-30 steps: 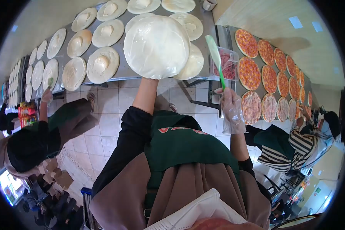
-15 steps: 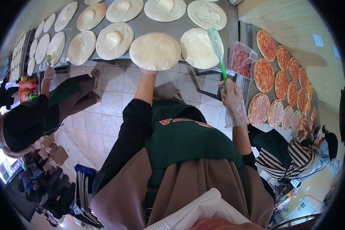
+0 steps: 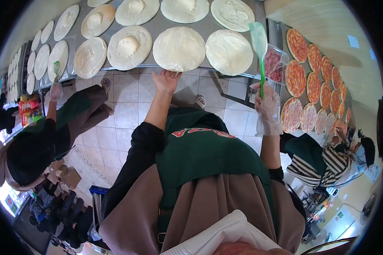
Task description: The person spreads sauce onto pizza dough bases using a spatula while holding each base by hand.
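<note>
Below the front edge of the metal table [image 3: 149,71], my left hand [image 3: 166,80] is palm up with its fingers apart, holding nothing. Just above its fingertips a dough round [image 3: 178,49] coated in white sauce lies at the table edge. My gloved right hand [image 3: 268,102] grips the green handle of a spatula [image 3: 259,40], whose blade is smeared with white and points up. Left of the blade lies another coated round [image 3: 229,52]. On the left, a round [image 3: 130,47] carries a mound of sauce in its middle.
A clear tub [image 3: 275,63] of shredded pink meat sits beyond the spatula. Topped pizzas [image 3: 295,78] line the right table. A co-worker in striped sleeves [image 3: 304,170] works at right, and another co-worker [image 3: 34,148] holds a spatula at left.
The round that my left hand was holding up now rests on the table, and that hand has let go and drawn back. My right hand and the spatula have shifted right.
</note>
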A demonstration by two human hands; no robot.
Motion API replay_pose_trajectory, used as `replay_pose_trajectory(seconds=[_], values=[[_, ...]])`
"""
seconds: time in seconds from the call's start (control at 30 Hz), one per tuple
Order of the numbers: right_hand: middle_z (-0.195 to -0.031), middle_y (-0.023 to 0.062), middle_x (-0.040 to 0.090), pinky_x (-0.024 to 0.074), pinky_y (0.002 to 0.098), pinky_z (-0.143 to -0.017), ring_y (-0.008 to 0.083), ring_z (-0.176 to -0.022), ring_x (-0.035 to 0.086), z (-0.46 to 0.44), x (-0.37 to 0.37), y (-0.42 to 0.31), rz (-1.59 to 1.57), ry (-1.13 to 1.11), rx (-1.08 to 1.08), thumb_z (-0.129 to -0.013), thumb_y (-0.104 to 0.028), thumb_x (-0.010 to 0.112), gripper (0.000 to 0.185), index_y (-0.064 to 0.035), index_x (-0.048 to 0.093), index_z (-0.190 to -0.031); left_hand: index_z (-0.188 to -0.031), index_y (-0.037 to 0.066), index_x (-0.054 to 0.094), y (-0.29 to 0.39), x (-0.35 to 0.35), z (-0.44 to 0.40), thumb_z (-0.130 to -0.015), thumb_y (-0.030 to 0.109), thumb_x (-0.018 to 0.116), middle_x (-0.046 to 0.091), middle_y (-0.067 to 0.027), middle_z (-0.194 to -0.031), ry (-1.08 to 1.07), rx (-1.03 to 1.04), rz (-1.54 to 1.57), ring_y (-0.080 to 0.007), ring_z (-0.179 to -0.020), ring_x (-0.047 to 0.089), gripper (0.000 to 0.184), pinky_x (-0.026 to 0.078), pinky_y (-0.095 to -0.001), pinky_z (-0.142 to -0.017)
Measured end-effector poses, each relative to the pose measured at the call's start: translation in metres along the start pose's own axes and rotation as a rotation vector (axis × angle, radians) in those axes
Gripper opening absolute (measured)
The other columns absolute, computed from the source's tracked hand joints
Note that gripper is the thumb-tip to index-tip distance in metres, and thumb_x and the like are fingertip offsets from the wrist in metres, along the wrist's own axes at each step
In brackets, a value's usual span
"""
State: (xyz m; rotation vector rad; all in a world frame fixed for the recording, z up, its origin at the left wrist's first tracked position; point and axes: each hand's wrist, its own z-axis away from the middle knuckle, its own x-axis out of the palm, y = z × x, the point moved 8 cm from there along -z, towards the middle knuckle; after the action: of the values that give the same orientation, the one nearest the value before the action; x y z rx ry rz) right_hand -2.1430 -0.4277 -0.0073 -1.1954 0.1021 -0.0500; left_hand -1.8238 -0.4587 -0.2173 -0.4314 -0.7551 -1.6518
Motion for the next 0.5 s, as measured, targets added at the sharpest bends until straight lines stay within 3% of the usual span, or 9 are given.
replay_pose_trajectory(seconds=[0.13, 0.2, 0.3, 0.5], values=[[-0.053, -0.0068, 0.035, 0.0226, 0.0188, -0.037, 0.0022, -0.040, 0.030, -0.005, 0.007, -0.016, -0.011, 0.048, -0.026, -0.098, -0.045, 0.042, 0.046, -0.0042, 0.060, -0.087, -0.141, 0.000, 0.024, 0.018, -0.003, 0.016, -0.093, 0.063, 0.018, 0.036, -0.0200, -0.140, -0.018, -0.029, -0.202, -0.0381, -0.132, 0.031, 0.079, 0.027, -0.0614, -0.104], [-0.053, -0.0065, 0.035, 0.0225, 0.0186, -0.036, 0.0021, -0.040, 0.031, -0.008, 0.010, -0.020, -0.001, 0.115, -0.016, -0.098, -0.046, 0.041, 0.046, -0.0052, 0.060, -0.086, -0.142, -0.002, 0.021, 0.033, -0.004, 0.017, -0.092, 0.065, 0.020, 0.037, -0.0199, -0.140, -0.028, 0.004, -0.500, -0.0369, -0.131, 0.033, 0.083, 0.028, -0.0606, -0.103], [-0.054, -0.0062, 0.035, 0.0224, 0.0185, -0.037, 0.0020, -0.041, 0.031, -0.012, 0.025, -0.026, 0.001, 0.121, -0.010, -0.098, -0.046, 0.042, 0.045, -0.0062, 0.060, -0.086, -0.143, -0.002, 0.019, 0.042, -0.005, 0.012, -0.091, 0.066, 0.021, 0.039, -0.0198, -0.139, -0.168, -0.130, -0.496, -0.0355, -0.131, 0.033, 0.086, 0.028, -0.0611, -0.102], [-0.054, -0.0057, 0.034, 0.0229, 0.0188, -0.038, 0.0028, -0.042, 0.030, -0.023, 0.065, -0.030, 0.004, 0.089, -0.024, -0.098, -0.046, 0.043, 0.045, -0.0056, 0.060, -0.087, -0.146, 0.000, 0.013, 0.055, -0.002, 0.020, -0.093, 0.060, 0.026, 0.045, -0.0173, -0.136, -0.233, -0.243, -0.351, -0.0322, -0.131, 0.035, 0.080, 0.028, -0.0614, -0.101]])
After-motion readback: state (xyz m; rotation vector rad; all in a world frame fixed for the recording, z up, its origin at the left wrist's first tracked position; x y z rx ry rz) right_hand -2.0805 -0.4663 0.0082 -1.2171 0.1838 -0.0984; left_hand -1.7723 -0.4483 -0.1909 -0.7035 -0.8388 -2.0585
